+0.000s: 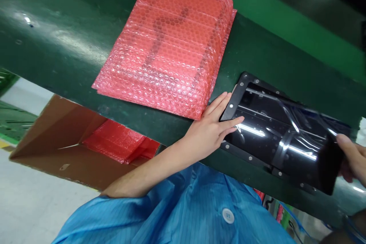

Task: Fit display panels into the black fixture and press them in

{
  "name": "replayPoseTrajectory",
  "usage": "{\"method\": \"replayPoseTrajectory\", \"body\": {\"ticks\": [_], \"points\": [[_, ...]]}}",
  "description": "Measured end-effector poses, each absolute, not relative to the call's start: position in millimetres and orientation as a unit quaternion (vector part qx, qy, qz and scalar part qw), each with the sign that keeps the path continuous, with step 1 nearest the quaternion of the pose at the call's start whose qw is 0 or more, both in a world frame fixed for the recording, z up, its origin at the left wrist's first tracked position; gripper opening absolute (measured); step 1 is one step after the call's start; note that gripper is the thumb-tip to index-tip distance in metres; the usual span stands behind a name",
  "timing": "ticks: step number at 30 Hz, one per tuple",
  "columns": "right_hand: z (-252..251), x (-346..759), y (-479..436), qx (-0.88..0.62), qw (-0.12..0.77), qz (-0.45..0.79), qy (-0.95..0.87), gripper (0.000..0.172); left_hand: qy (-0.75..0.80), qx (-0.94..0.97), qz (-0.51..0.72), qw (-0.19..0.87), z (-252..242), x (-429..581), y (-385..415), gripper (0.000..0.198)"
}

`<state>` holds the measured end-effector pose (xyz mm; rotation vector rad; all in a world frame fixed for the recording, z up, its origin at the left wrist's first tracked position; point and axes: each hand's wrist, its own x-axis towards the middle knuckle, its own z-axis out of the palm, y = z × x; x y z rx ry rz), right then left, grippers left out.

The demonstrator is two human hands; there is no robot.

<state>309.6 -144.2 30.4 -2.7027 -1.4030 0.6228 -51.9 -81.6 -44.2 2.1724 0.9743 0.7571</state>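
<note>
A glossy black panel (265,129), covered in clear film with bright reflections, lies over a black frame (251,158) dotted with round silver studs. My left hand (207,131) rests at the frame's left end with fingers stretched and spread, their tips touching the frame and the panel's near corner. At the right edge of the view, my right hand (354,158) pinches the panel's right end, thumb on top and fingers underneath. That end looks raised off the frame. Just left of my left hand's fingertips lies a red bubble-wrap package (171,45) with a dark marking showing through it.
All of this is on a dark green tabletop (71,49). Below its near edge stands an open cardboard box (65,133) with red bubble-wrap bags (117,141) inside. Cables and coloured items (283,213) show under the table at lower right.
</note>
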Motion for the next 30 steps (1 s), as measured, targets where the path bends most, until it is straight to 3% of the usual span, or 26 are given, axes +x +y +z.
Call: {"method": "replayPoseTrajectory", "body": {"ticks": [3,8,10,16,23,27,30], "points": [[32.7,311.2,-132.0,-0.862,-0.058,0.217,-0.455,0.075,0.372,0.839,0.275,0.288,-42.7,-54.8,-80.2,0.032],[33.4,302.5,-124.1,-0.856,0.068,0.230,-0.458,0.070,0.394,0.869,0.244,0.174,-26.5,-42.6,-87.8,0.029],[30.1,306.3,-119.8,-0.860,0.076,0.217,-0.455,0.068,0.364,0.889,0.234,0.150,-19.6,-21.5,-97.2,0.033],[11.8,326.3,-98.7,-0.850,0.058,0.275,-0.446,0.067,0.133,0.965,0.171,0.150,-20.1,64.9,-128.1,0.051],[7.7,329.2,-75.8,-0.853,-0.038,0.224,-0.470,0.065,0.124,0.975,0.149,0.105,-28.9,89.9,-128.1,0.044],[6.1,328.1,-72.2,-0.857,-0.044,0.197,-0.474,0.063,0.112,0.980,0.132,0.097,-22.6,90.1,-125.7,0.044],[5.2,321.8,-78.1,-0.865,-0.023,0.173,-0.471,0.059,0.083,0.979,0.107,0.152,-14.2,88.5,-107.9,0.041]]}}
